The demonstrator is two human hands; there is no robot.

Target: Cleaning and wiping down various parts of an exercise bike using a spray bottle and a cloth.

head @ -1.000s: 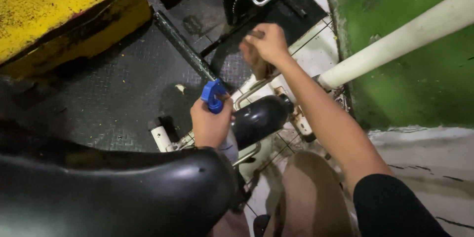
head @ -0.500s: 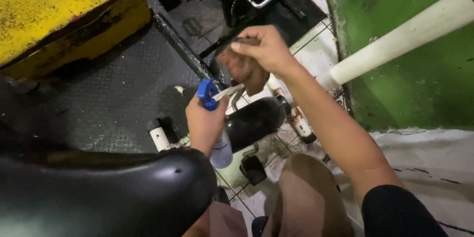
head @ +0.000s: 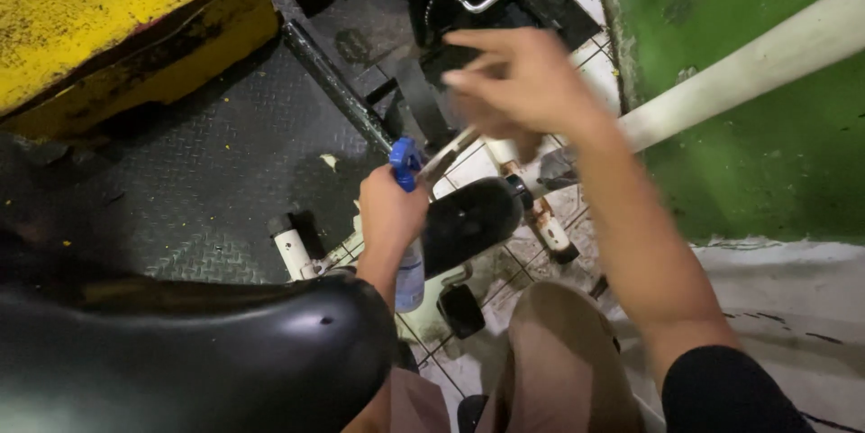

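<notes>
Here the left hand (head: 389, 215) is clenched around a spray bottle (head: 407, 217) with a blue nozzle, held upright just beside the black saddle (head: 468, 221). The right hand (head: 518, 82) is raised above, blurred, fingers loosely spread, holding nothing. Open checker-plate floor (head: 216, 181) lies left; the green wall (head: 748, 154) bounds the right.

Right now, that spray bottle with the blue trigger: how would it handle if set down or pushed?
The spray bottle looks like thin clear plastic, probably light. It is tall and narrow with the blue trigger head on top, so likely tippy. The left hand wraps its neck easily.
</notes>
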